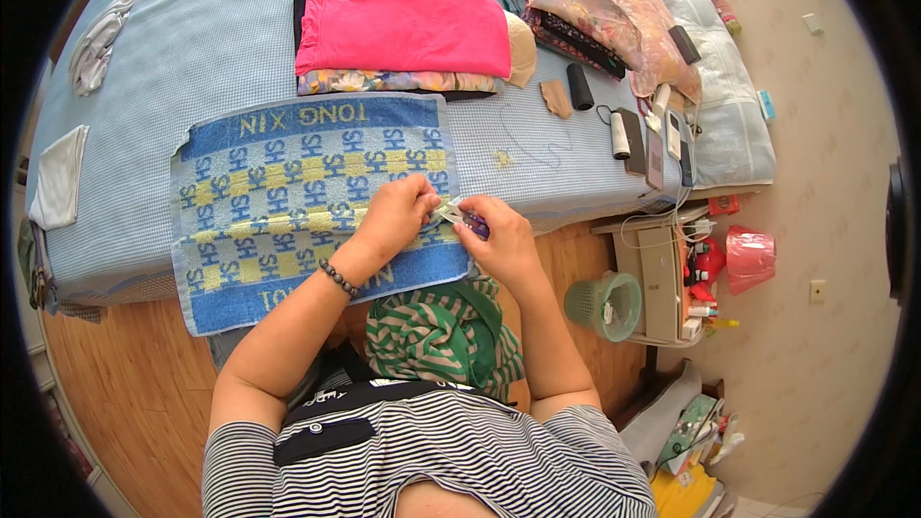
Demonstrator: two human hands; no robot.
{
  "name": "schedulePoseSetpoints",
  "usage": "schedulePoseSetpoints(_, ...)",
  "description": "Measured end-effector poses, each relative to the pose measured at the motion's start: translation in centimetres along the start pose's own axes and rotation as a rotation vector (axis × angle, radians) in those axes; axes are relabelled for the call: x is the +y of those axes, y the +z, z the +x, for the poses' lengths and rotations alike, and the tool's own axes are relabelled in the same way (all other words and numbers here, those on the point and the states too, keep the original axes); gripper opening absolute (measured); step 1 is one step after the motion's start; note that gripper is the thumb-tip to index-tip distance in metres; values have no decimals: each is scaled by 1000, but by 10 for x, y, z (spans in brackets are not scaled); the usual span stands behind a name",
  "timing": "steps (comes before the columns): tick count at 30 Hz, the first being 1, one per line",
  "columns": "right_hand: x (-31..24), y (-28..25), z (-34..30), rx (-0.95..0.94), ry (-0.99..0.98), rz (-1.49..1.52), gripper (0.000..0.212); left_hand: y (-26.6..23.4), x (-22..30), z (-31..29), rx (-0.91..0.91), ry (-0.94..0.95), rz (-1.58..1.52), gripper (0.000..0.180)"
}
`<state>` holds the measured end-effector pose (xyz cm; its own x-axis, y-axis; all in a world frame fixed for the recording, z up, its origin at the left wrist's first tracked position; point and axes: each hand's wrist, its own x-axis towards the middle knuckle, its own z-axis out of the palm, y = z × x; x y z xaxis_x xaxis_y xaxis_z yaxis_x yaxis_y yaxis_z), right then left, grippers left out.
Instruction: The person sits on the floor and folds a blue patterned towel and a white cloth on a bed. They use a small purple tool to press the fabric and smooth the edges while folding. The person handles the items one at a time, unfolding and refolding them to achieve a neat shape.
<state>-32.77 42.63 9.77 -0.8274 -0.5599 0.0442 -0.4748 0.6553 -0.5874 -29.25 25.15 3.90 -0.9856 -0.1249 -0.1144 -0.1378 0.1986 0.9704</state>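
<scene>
A blue and yellow towel (278, 182) with repeated letter patterns lies over the near edge of the bed and hangs down in front. My left hand (393, 216) is closed at the towel's right edge, its thumb and finger pinching the fabric there. Close beside it, my right hand (504, 242) grips small scissors (467, 221) with dark purple handles. Their pale tips point left, toward my left fingertips; whether the blades touch the towel is too small to tell. Below my hands is a green and beige striped cloth (436, 331).
A pink folded garment (403, 29) tops a pile on the bed (230, 19). White cloths (59, 176) lie at left. A black cylinder (579, 86), phones and cables sit at right. A green basket (604, 307) stands on the floor beside a small cabinet (658, 278).
</scene>
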Motion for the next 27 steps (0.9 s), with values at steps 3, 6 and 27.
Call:
schedulePoseSetpoints(3, 3, 4, -1, 3, -53, -118, 24, 1, -3, 1, 13, 15, 30, 13)
schedulePoseSetpoints(6, 0, 9, 1, -27, -48, -166, 21, 2, -4, 2, 50, 81, 153, 15)
schedulePoseSetpoints(27, -9, 18, 13, -48, -34, -267, 14, 4, -3, 1, 81, 120, 187, 16)
